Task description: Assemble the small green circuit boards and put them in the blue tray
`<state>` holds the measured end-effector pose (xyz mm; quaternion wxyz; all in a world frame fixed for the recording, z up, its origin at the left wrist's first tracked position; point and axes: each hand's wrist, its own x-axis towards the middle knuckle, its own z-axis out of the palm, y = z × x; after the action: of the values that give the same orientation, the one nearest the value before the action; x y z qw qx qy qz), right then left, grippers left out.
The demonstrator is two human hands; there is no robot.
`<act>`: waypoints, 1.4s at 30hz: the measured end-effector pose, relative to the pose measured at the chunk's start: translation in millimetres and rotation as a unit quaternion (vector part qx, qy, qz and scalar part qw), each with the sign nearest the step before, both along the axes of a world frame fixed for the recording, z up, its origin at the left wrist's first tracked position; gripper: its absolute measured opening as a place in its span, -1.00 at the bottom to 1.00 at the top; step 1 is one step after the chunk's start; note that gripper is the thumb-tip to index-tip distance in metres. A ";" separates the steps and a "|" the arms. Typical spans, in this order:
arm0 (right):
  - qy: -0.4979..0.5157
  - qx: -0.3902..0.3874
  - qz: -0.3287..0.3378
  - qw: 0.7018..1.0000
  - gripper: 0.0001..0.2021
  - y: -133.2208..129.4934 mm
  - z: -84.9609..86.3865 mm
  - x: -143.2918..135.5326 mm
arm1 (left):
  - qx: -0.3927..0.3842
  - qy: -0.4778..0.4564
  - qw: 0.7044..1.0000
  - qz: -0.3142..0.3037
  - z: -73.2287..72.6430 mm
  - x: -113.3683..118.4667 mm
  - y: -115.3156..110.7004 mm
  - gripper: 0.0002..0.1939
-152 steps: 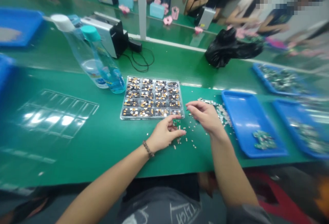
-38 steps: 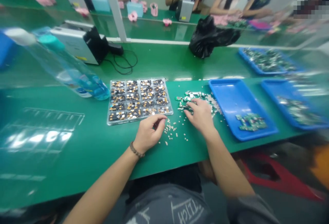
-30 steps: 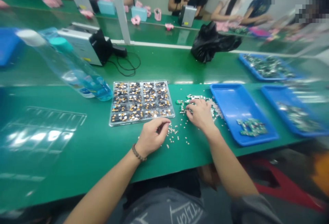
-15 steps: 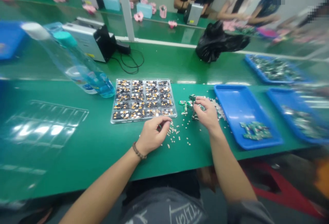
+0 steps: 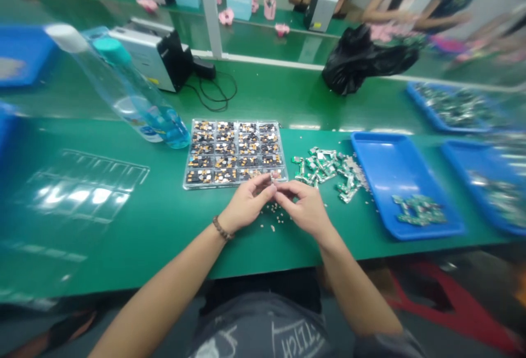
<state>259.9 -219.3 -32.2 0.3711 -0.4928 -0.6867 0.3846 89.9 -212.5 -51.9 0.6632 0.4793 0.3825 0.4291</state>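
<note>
My left hand (image 5: 247, 203) and my right hand (image 5: 306, 207) meet fingertip to fingertip at the near right corner of a clear compartment tray (image 5: 184, 184). Both are pinched closed around a tiny pale piece that is mostly hidden by the fingers. Small black, orange and silver parts fill the tray's compartments. Under the hands, little pale bits (image 5: 273, 228) are strewn on the green table. Just right of the tray lies a loose pile of small green circuit boards (image 5: 320, 165), with more pale bits at its right side.
A blue tray (image 5: 382, 163) to the right holds some circuit boards; further blue trays stand beyond it. Bottles (image 5: 119, 64), a grey device (image 5: 143, 54) with a cable and a black plastic bag (image 5: 349, 64) stand behind. A clear empty tray (image 5: 82, 193) lies left. People work opposite.
My right hand has left the circuit-board pile and moved left to meet my left hand. My left hand stays near the tray's front edge. The view has shifted slightly.
</note>
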 end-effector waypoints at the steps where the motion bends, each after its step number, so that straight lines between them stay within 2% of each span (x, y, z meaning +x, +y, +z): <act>1: 0.019 -0.019 0.003 1.000 -0.80 0.1 -1.7 -1.3 | -0.008 0.002 1.000 0.001 1.3 -0.4 0.1 -0.50; 4: 0.107 -0.088 -0.011 0.990 -0.76 4.3 -3.9 0.4 | -0.025 0.033 0.999 0.006 5.6 -0.9 -0.2 -0.50; 8: 0.146 -0.116 -0.016 0.982 -0.79 11.6 -1.4 2.9 | -0.011 0.072 0.997 -0.025 12.2 -2.1 -0.5 -0.64; 11: 0.180 -0.150 0.011 0.972 -0.79 13.8 -3.2 1.9 | -0.020 0.044 0.997 -0.055 15.3 -3.5 -0.3 -0.72; 14: 0.216 -0.185 0.002 0.959 -0.76 11.6 -11.8 2.9 | -0.046 0.001 0.997 -0.057 14.0 -2.7 -1.0 -0.73; 20: 0.230 -0.255 -0.022 0.939 -0.70 -2.3 -29.6 13.2 | -0.155 -0.047 0.985 -0.063 6.4 7.5 -7.6 -0.70; 23: 0.187 -0.211 -0.028 0.959 -0.74 -10.2 -28.3 17.0 | -0.150 -0.047 0.985 -0.077 5.3 10.7 -11.4 -0.70; 26: 0.111 -0.176 -0.014 0.978 -0.82 -18.9 -24.2 19.3 | -0.133 -0.041 0.987 -0.078 7.0 10.5 -14.1 -0.46; 28: 0.064 -0.155 0.003 0.986 -0.85 -24.9 -22.2 20.6 | -0.107 -0.015 0.991 -0.081 8.5 9.7 -15.5 -0.38; 32: 0.014 -0.080 0.018 0.997 -0.83 -33.4 -19.0 18.4 | -0.027 0.075 0.996 -0.044 9.5 10.1 -18.7 -0.42; 35: 0.012 -0.064 0.002 0.998 -0.85 -35.7 -16.1 7.5 | 0.026 0.123 0.992 0.025 8.7 12.4 -20.9 -0.52; 37: 0.023 -0.064 -0.017 0.998 -0.86 -36.1 -14.8 -2.2 | 0.026 0.126 0.990 0.058 8.6 13.3 -21.6 -0.59; 40: 0.059 -0.060 -0.026 0.996 -0.87 -35.8 -15.2 -12.3 | -0.013 0.098 0.994 0.034 8.7 12.8 -21.1 -0.61; 42: 0.075 -0.060 -0.024 0.995 -0.84 -35.3 -17.7 -13.8 | -0.007 0.091 0.996 0.014 7.8 11.9 -20.2 -0.59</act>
<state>246.0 -254.6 -49.8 0.4005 -0.5002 -0.6203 0.4523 101.8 -232.7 -44.1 0.6230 0.5059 0.4512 0.3903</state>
